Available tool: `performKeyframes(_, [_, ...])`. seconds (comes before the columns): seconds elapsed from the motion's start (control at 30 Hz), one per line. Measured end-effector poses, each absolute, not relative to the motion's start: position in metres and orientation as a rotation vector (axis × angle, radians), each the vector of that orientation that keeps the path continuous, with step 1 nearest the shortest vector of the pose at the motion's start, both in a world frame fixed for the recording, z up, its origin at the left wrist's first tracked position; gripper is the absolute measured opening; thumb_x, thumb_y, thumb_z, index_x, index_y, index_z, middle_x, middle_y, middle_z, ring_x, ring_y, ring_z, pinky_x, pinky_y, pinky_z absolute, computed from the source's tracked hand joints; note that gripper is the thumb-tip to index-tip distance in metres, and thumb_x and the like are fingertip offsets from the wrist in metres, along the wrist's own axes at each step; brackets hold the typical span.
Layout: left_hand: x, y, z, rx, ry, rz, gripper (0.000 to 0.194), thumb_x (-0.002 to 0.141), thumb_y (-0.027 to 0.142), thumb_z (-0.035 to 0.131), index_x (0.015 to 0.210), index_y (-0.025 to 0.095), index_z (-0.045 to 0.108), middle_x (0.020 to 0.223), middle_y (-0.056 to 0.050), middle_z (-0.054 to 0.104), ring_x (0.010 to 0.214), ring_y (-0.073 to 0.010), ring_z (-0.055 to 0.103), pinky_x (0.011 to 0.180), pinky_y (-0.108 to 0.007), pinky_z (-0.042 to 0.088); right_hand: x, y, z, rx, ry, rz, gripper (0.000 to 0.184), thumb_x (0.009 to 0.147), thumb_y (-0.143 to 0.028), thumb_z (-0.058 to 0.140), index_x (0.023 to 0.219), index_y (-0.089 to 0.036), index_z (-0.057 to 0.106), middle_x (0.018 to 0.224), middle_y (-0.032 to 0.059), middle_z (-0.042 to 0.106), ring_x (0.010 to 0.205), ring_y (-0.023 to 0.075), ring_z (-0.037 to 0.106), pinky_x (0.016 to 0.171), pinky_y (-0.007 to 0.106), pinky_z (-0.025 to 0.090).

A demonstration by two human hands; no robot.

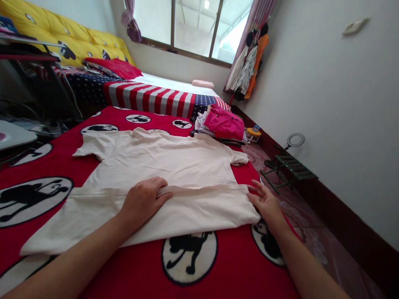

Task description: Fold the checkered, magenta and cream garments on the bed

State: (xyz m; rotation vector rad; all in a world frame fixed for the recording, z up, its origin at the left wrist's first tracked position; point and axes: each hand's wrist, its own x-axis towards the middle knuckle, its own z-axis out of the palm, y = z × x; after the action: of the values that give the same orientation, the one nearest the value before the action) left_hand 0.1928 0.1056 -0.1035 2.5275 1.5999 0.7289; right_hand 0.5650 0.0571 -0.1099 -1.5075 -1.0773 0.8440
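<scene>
A cream T-shirt [168,155] lies spread on a red blanket, its collar and short sleeves toward the far side. Its near part is folded up over the body, making a wide band across the front. My left hand [145,201] rests on that band left of centre, closed with thumb and fingers at the folded-up edge. At the band's right end, my right hand [264,203] has its thumb and index finger at the edge's corner, the other fingers loosely spread.
The red blanket [131,274] has round white patches with black figures. Beyond the shirt stands a pile of folded clothes, a pink garment [225,120] on top. A green folding stool [294,168] stands on the floor at right. Behind is a bed with a striped cover [149,99].
</scene>
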Motion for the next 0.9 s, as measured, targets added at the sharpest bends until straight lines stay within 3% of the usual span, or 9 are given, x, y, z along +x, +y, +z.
performKeyframes(0.1, [0.192, 0.103, -0.103, 2.656, 1.397, 0.945, 0.018, 0.088, 0.031, 0.056, 0.102, 0.021, 0.061, 0.106, -0.007, 0.063, 0.097, -0.0235, 0.058, 0.086, -0.036, 0.043, 0.573, 0.047, -0.105, -1.617, -1.149, 0.639, 0.056, 0.069, -0.048, 0.071, 0.114, -0.020, 0.054, 0.119, 0.0123, 0.062, 0.093, 0.0227, 0.065, 0.072, 0.033, 0.054])
performKeyframes(0.2, [0.196, 0.091, -0.095, 2.786, 1.020, 0.952, 0.015, 0.092, 0.026, 0.050, 0.096, 0.023, 0.064, 0.102, -0.005, 0.065, 0.097, -0.0203, 0.057, 0.090, -0.036, 0.040, 0.580, 0.024, -0.093, -1.819, -1.339, 0.534, 0.035, 0.073, -0.049, 0.067, 0.091, -0.018, 0.063, 0.090, 0.0077, 0.068, 0.078, 0.0199, 0.064, 0.067, 0.030, 0.051])
performKeyframes(0.3, [0.206, 0.074, -0.089, 2.817, 0.689, 0.730, 0.022, 0.089, 0.043, 0.056, 0.093, 0.023, 0.064, 0.090, -0.004, 0.065, 0.085, -0.0186, 0.058, 0.085, -0.035, 0.041, 0.579, 0.002, -0.085, -1.970, -1.566, 0.671, 0.031, 0.072, -0.047, 0.069, 0.086, -0.019, 0.066, 0.068, 0.0015, 0.064, 0.058, 0.0151, 0.055, 0.053, 0.026, 0.045])
performKeyframes(0.37, [0.212, 0.066, -0.089, 2.826, 0.602, 0.611, 0.033, 0.084, 0.053, 0.059, 0.093, 0.023, 0.064, 0.088, -0.004, 0.064, 0.079, -0.0187, 0.057, 0.079, -0.034, 0.041, 0.573, -0.006, -0.083, -1.961, -1.652, 0.673, 0.029, 0.070, -0.042, 0.071, 0.087, -0.020, 0.067, 0.065, -0.0009, 0.061, 0.056, 0.0140, 0.053, 0.051, 0.025, 0.043])
performKeyframes(0.53, [0.215, 0.062, -0.097, 2.783, 0.630, 0.571, 0.026, 0.097, 0.021, 0.037, 0.092, 0.020, 0.062, 0.084, -0.004, 0.060, 0.073, -0.0148, 0.055, 0.066, -0.027, 0.039, 0.569, -0.007, -0.074, -1.701, -1.635, 0.565, 0.023, 0.079, -0.041, 0.061, 0.072, -0.020, 0.062, 0.076, 0.0019, 0.063, 0.071, 0.0163, 0.058, 0.062, 0.024, 0.046])
performKeyframes(0.67, [0.214, 0.060, -0.094, 2.691, 0.626, 0.501, 0.024, 0.096, 0.019, 0.038, 0.093, 0.020, 0.062, 0.085, -0.004, 0.059, 0.074, -0.0145, 0.055, 0.067, -0.025, 0.041, 0.581, -0.003, -0.069, -1.775, -1.550, 0.507, 0.032, 0.083, -0.050, 0.055, 0.072, -0.020, 0.061, 0.068, 0.0009, 0.061, 0.063, 0.0154, 0.057, 0.057, 0.024, 0.045])
performKeyframes(0.73, [0.216, 0.059, -0.091, 2.636, 0.635, 0.467, 0.021, 0.095, 0.022, 0.042, 0.091, 0.020, 0.063, 0.085, -0.003, 0.059, 0.075, -0.0142, 0.056, 0.068, -0.025, 0.041, 0.579, 0.000, -0.074, -1.898, -1.588, 0.540, 0.034, 0.081, -0.053, 0.056, 0.083, -0.020, 0.064, 0.066, 0.0003, 0.061, 0.057, 0.0148, 0.056, 0.053, 0.025, 0.045])
performKeyframes(0.83, [0.216, 0.060, -0.089, 2.538, 0.661, 0.486, 0.018, 0.093, 0.026, 0.048, 0.092, 0.020, 0.065, 0.089, -0.003, 0.060, 0.078, -0.0137, 0.057, 0.072, -0.023, 0.043, 0.566, 0.004, -0.088, -1.907, -1.629, 0.565, 0.046, 0.076, -0.051, 0.062, 0.111, -0.020, 0.058, 0.085, 0.0028, 0.067, 0.064, 0.0165, 0.061, 0.060, 0.027, 0.050])
performKeyframes(0.9, [0.212, 0.063, -0.089, 2.506, 0.701, 0.544, 0.017, 0.093, 0.025, 0.049, 0.095, 0.020, 0.065, 0.095, -0.004, 0.062, 0.084, -0.0143, 0.059, 0.078, -0.023, 0.044, 0.561, 0.004, -0.097, -1.896, -1.623, 0.513, 0.045, 0.078, -0.049, 0.059, 0.113, -0.021, 0.056, 0.084, 0.0023, 0.067, 0.066, 0.0168, 0.062, 0.059, 0.026, 0.049])
